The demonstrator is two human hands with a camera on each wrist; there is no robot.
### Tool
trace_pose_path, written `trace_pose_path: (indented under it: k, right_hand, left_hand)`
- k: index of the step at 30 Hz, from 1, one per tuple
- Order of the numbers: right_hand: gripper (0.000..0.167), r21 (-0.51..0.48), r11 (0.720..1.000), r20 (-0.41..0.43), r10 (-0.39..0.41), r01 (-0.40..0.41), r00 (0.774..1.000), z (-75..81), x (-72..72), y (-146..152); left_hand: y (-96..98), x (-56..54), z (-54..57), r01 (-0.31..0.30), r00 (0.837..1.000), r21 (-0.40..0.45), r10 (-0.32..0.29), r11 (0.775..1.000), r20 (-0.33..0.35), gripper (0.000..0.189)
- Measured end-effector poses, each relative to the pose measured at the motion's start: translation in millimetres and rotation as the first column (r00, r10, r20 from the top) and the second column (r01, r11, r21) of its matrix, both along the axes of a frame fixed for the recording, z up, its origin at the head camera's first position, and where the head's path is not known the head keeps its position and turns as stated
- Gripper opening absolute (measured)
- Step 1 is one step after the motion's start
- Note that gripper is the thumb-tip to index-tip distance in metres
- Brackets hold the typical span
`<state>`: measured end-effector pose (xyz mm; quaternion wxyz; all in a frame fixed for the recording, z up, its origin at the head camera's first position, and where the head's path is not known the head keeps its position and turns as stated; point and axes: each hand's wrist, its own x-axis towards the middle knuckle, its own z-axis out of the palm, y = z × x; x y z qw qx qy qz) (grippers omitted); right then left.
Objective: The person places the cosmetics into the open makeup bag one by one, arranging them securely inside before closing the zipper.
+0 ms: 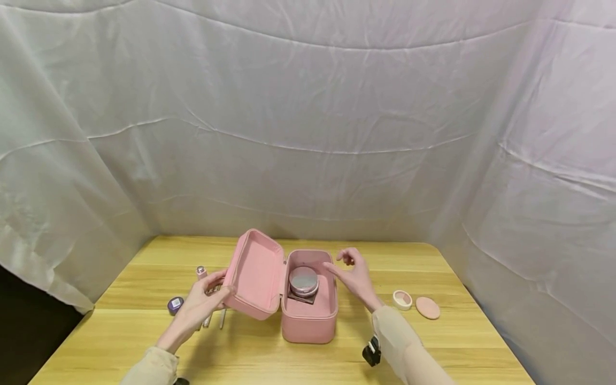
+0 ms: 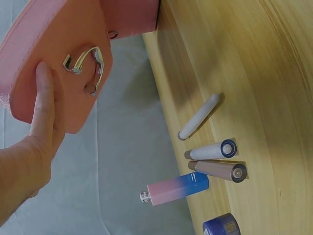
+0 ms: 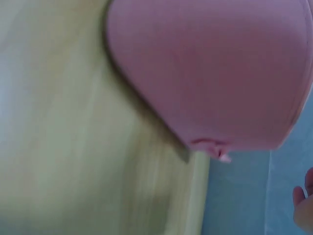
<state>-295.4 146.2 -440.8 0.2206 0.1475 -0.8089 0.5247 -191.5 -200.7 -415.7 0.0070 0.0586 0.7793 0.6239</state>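
Note:
A pink cosmetic case (image 1: 309, 330) stands on the table with its lid (image 1: 260, 271) swung out to the left. My left hand (image 1: 198, 303) grips the lid's left edge, thumb at the rim and fingers against the outside, below a gold-ringed handle (image 2: 98, 68) in the left wrist view. Inside the case, a round silver compact (image 1: 303, 279) lies over a dark square item (image 1: 294, 296). My right hand (image 1: 357, 277) is beside the case's right rim, fingers loosely bent and holding nothing, one digit reaching toward the rim. Only its fingertips show in the right wrist view.
To the right lie a small white-rimmed round pot (image 1: 402, 300) and a flat pink disc (image 1: 428, 308). Left of the case are a purple-blue jar (image 2: 221, 226), a pink-and-blue tube (image 2: 171, 190) and several slim tubes (image 2: 215, 150). Grey cloth (image 1: 308, 176) surrounds the table.

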Motion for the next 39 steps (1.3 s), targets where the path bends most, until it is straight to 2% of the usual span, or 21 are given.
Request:
trace_pose_path:
  k: [6,11,16,19,23,28,32,39]
  right_hand:
    - [0.034,-0.003,0.992,0.012,-0.128,0.128,0.992,-9.2,11.8,29]
    - [0.036,0.042,0.972,0.031,-0.231,0.23,0.972,-13.5,20.3,63]
    - [0.036,0.133,0.941,0.02,-0.316,0.31,0.949,-18.7,26.2,103]
    - [0.035,0.246,0.909,0.019,-0.352,0.337,0.936,-21.9,27.2,127]
    - [0.036,0.416,0.851,0.06,-0.378,0.321,0.924,-26.0,29.3,152]
    - [0.04,0.573,0.783,0.135,-0.381,0.241,0.915,-31.5,33.4,169]
    - [0.04,0.624,0.756,0.165,-0.374,0.198,0.912,-32.5,34.9,170]
    - [0.038,0.66,0.727,0.17,-0.391,0.19,0.905,-36.9,33.6,167]
  left_hand:
    - [-0.8,0.0,-1.0,0.0,1.0,-0.005,0.0,1.0,0.0,0.061]
    - [-0.6,-0.7,-1.7,0.004,1.0,0.0,-0.004,1.0,0.002,0.061]
    - [-0.7,0.2,-2.5,0.005,1.0,-0.006,-0.005,1.0,-0.001,0.062]
    - [-0.7,-0.1,-1.9,-0.001,1.0,-0.001,0.001,1.0,0.0,0.062]
    - [-0.9,-0.9,-1.2,-0.006,1.0,0.001,0.006,1.0,-0.003,0.061]
    - [-0.8,-0.3,-1.1,0.0,1.0,-0.004,0.0,1.0,-0.007,0.061]
    - [-1.0,-0.7,-1.4,0.003,1.0,0.002,-0.003,1.0,-0.007,0.061]
    - [-1.6,-0.8,-1.6,0.009,1.0,0.001,-0.009,1.0,-0.011,0.061]
